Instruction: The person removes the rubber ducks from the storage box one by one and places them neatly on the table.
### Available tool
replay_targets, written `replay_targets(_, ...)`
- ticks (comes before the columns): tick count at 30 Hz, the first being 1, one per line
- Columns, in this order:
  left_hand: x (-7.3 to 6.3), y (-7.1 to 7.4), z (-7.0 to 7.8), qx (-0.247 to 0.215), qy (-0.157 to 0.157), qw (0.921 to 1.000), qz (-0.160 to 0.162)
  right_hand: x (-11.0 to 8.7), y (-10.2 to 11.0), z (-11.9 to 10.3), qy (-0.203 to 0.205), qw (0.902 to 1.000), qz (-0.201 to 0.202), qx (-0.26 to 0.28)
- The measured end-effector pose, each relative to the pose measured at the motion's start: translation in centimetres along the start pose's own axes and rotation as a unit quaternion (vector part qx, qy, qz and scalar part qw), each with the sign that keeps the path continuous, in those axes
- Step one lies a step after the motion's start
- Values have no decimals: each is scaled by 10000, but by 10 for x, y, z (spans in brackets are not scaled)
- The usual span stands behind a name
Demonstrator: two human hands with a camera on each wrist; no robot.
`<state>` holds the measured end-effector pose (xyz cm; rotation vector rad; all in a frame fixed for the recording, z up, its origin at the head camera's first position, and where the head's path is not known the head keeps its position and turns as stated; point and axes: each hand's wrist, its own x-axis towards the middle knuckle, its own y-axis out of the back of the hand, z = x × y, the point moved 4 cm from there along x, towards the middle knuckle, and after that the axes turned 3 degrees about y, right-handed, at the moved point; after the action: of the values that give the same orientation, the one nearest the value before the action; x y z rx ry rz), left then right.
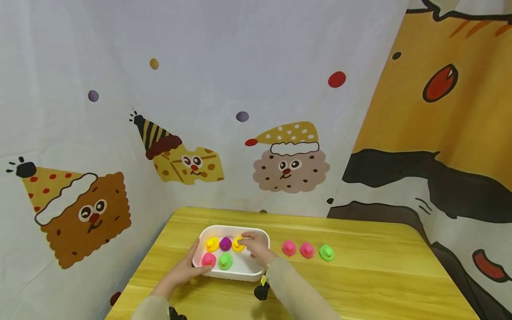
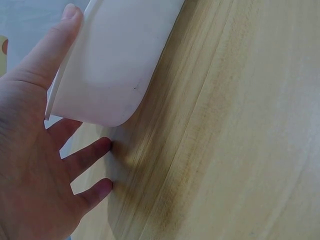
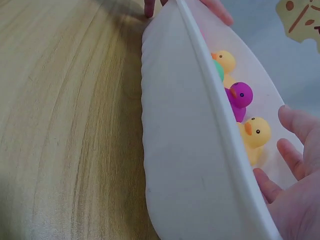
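Fingers spread, the right hand [image 1: 258, 245] is hanging just right of the rightmost yellow rubbery duck [image 3: 257, 132], near the white rectangular plastic tray [image 1: 247, 266]'s far edge, the splayed left hand [image 1: 185, 269] bracing its left end.

A smooth white tray [image 1: 240, 276], apparently moulded plastic with a soft sheen, meets the person's left hand [image 1: 185, 269] at its corner. Beside the fingers of the right hand [image 1: 258, 246], a yellow duck [image 1: 238, 244] and a purple duck [image 1: 226, 243] look like smooth, rubbery plastic with a faint satin gleam; the pink duck [image 1: 289, 248] and green duck [image 1: 326, 252] to that hand's right share the finish. Beneath both hands, the table [image 1: 380, 275] shows streaked wood grain, smooth and lightly glossy. Matt cloth sleeves [image 1: 298, 293] cover the forearms behind the hands; beyond them hangs a matt, softly creased backdrop [image 1: 224, 66], seemingly printed cloth.
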<state>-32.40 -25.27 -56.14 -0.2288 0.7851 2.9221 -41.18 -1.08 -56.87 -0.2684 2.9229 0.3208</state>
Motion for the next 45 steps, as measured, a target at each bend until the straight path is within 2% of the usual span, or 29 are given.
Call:
replay_targets(9, 0, 1, 2, -10, -52, 10000, 3, 0, -4, -3, 247, 9990, -303, -233)
replay_targets(13, 0, 1, 0, 23, 50, 10000, 23, -2, -8, -4, 298, 9983, -490, -133)
replay_targets(19, 1, 0, 1, -41, 41, 10000, -12, -4, -9, -7, 550, 9969, -557, -67)
replay_targets(24, 0, 0, 3, -98, 14, 9999, -43, -4, -10, -9, 811, 9933, -693, -443)
replay_targets(27, 0, 0, 3, -100, 38, 9999, -55, -3, -11, -9, 780, 9923, -734, -627)
replay_targets(36, 0, -1, 2, -34, 21, 10000, 5, 3, -14, -2, 1038, 9914, -325, -733)
replay_targets(45, -1, -1, 3, -120, -58, 9999, -27, -1, -14, -6, 1058, 9902, 13, -914)
